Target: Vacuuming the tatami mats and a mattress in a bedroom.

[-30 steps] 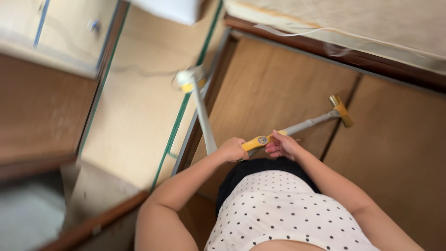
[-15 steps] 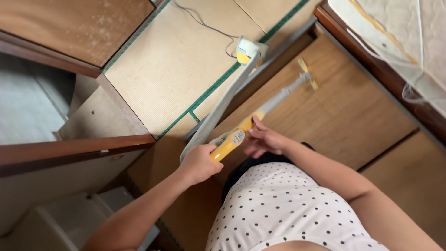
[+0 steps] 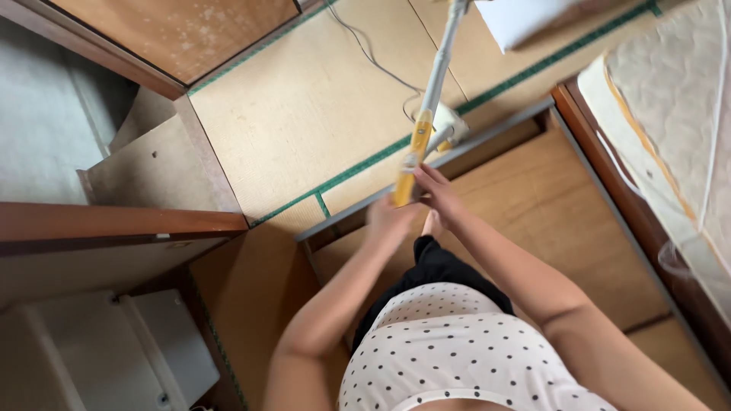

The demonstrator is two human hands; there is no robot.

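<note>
I am holding a long grey pole [image 3: 440, 68] with a yellow grip [image 3: 412, 156]; it points away from me over the tatami mat. My right hand [image 3: 435, 190] is closed around the lower end of the yellow grip. My left hand [image 3: 388, 219], blurred, is closed just below and left of it at the grip's bottom end. A small white and yellow part [image 3: 451, 124] lies on the floor right behind the pole, at the metal door track [image 3: 502, 129]. My polka-dot top and black trousers fill the lower middle.
Tatami mats [image 3: 304, 114] with green edging lie ahead, crossed by a white cable [image 3: 371, 57]. Brown wooden flooring [image 3: 548, 213] is underfoot. A quilted mattress [image 3: 670, 99] lies at right, a white box [image 3: 525, 19] at top, a wooden beam [image 3: 114, 224] and white plastic unit [image 3: 145, 350] at left.
The pole swung from lying slanted to the right to pointing straight away from me. My hands came together on the yellow grip, and the view shifted right.
</note>
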